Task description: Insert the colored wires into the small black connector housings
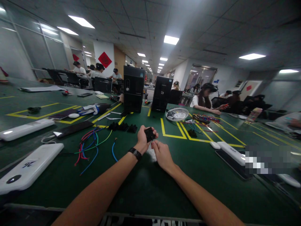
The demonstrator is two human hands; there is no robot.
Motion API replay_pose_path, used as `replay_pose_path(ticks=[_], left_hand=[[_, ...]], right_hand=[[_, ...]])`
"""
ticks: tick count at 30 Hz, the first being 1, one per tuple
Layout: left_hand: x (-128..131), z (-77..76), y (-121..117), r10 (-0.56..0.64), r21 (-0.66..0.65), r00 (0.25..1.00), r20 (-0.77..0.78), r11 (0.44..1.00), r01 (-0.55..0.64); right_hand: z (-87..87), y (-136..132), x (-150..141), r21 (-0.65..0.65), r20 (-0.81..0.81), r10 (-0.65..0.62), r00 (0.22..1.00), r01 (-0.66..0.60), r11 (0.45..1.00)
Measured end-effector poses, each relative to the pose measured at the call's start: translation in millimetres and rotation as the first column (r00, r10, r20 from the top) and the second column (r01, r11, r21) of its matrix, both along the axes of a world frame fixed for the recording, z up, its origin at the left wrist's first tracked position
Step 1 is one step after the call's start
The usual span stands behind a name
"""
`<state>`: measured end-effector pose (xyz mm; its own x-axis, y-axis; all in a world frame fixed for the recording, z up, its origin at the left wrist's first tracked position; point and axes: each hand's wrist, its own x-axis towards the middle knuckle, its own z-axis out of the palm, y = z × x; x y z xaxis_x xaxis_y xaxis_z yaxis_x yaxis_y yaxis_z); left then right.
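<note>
My left hand, with a dark band on the wrist, is closed around a small black block-like part above the green table. Close against its lower right side, my right hand has thumb and forefinger pinched together. What the pinch holds, if anything, is too small to make out. Several similar black parts lie in a row just beyond my left hand. A short blue wire rests to the left, beside a loose bundle of red, blue and green wires.
Two black computer towers stand ahead. A white round basket and a wire pile are at the right. White devices lie left, another right. A co-worker sits across the table.
</note>
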<state>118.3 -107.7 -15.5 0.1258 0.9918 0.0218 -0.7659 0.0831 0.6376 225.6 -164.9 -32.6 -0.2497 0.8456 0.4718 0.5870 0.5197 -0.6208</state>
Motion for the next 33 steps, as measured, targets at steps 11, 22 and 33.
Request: replay_pose_path(ticks=[11,22,33], left_hand=[[1,-0.7,4,0.265,0.359,0.94,-0.215,0.917,-0.176],[-17,1.3,11,0.451,0.479,0.811,-0.372,0.842,-0.248],[-26,-21.3,20,0.133,0.135,0.773,-0.621,0.989,-0.062]], right_hand=[[10.4,-4,8,-0.082,-0.068,-0.029,0.997,0.023,0.996],[-1.4,0,6,-0.245,-0.221,0.029,0.975,-0.085,0.966],[3.7,8,22,-0.211,-0.12,-0.034,0.992,0.008,0.978]])
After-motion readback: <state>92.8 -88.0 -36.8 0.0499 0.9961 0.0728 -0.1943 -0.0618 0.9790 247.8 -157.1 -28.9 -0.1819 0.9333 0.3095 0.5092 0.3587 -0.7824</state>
